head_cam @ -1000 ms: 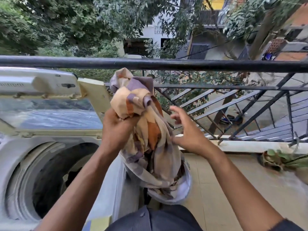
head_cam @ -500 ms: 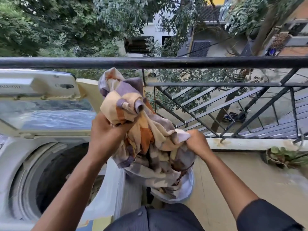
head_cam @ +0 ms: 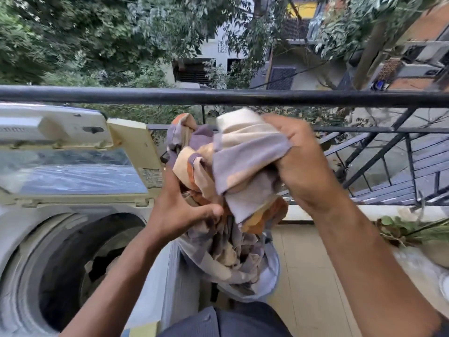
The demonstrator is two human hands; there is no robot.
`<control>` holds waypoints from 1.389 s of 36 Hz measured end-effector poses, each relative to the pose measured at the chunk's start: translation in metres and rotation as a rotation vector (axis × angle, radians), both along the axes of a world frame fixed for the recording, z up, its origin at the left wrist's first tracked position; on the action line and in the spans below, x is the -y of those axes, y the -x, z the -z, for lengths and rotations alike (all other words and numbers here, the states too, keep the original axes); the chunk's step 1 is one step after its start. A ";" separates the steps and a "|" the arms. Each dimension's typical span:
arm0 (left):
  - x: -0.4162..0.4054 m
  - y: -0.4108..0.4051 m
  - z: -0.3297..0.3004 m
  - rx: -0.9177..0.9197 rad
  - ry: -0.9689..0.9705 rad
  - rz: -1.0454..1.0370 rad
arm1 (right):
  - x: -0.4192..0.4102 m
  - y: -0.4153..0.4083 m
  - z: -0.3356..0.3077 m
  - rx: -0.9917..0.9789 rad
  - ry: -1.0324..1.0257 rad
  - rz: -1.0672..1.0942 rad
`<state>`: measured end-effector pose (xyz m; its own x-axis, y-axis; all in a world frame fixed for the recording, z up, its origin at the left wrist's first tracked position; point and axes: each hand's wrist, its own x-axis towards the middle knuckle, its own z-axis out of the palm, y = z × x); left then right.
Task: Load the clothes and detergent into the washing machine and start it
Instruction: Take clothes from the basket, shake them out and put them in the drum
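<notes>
Head view: on a balcony, beside a top-loading washing machine [head_cam: 73,239] with lid [head_cam: 73,171] raised and drum open. Just right of the washing machine, held up in the air, a patterned cloth [head_cam: 233,166] in cream, lilac and orange, bunched and trailing down toward a pale basket [head_cam: 272,271] standing against the washing machine's right side. Left hand [head_cam: 179,210] closed around the lower bundle of the cloth, fingers buried in the folds, right beside the washing machine's top corner. Right hand [head_cam: 301,164] clenched on the upper part of the cloth, higher and farther from the washing machine. Inside the drum, something dark, too dim to make out. Behind the washing machine and the cloth, a black railing [head_cam: 243,97], with trees and buildings beyond. Far right of the washing machine, on the tiled floor, a potted plant [head_cam: 413,229].
</notes>
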<state>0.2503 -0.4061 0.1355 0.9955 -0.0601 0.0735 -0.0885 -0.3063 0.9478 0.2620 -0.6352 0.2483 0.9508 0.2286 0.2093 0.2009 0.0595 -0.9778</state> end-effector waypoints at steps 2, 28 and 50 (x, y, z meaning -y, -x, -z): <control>0.010 0.000 -0.003 0.088 0.014 0.040 | -0.018 0.004 0.006 -0.026 0.069 -0.110; 0.011 -0.001 -0.042 0.098 0.195 -0.281 | 0.007 -0.008 0.286 -0.539 0.864 -0.084; 0.006 0.007 0.004 -0.001 -0.283 -0.248 | 0.044 -0.026 0.079 -0.191 0.346 0.386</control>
<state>0.2433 -0.4119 0.1317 0.9824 0.1650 0.0877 0.0220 -0.5684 0.8224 0.2880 -0.6789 0.1695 0.9929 -0.1190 -0.0005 -0.0382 -0.3150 -0.9483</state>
